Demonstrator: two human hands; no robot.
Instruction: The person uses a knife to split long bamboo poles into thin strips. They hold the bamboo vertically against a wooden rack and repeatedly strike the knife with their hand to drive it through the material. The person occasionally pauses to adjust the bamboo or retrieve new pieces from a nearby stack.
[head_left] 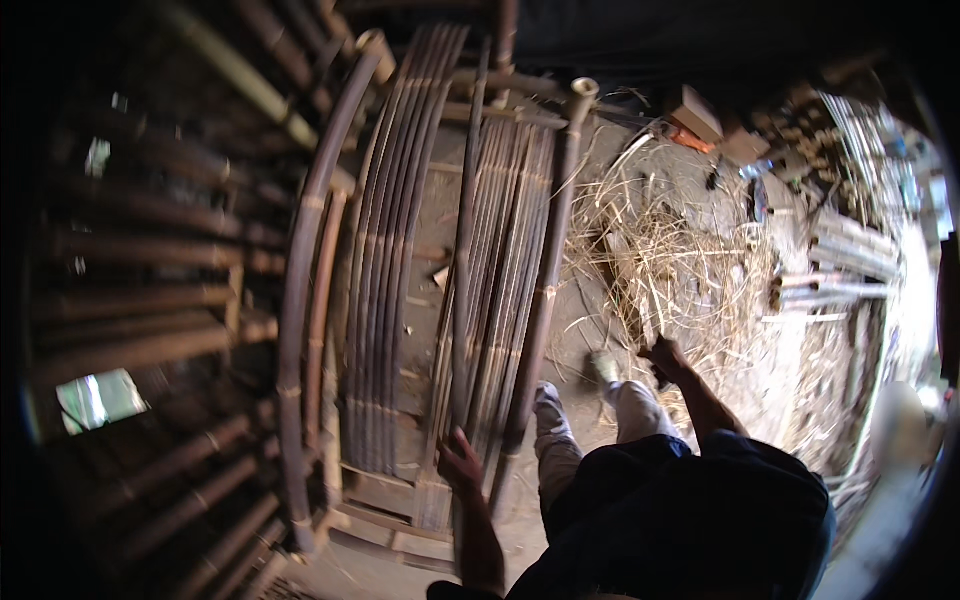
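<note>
My left hand [460, 462] is closed around a long dark bamboo strip [462, 290], which runs lengthwise over a bamboo frame. Under and beside this strip lie narrow bamboo slats [508, 220], set side by side in the frame's right half. More dark slats [385, 290] fill the left half, with a gap between the two groups. Off to the right of the frame, my right hand [668, 358] is closed in a fist. Something small and dark shows at its underside, too blurred to name.
Thick bamboo poles bound the frame, one on the right [550, 270] close to my legs and one on the left [298, 300]. Bamboo shavings [680, 260] litter the floor at right. Cut bamboo tubes [835, 290] lie farther right. More bamboo framework [150, 300] stands at left.
</note>
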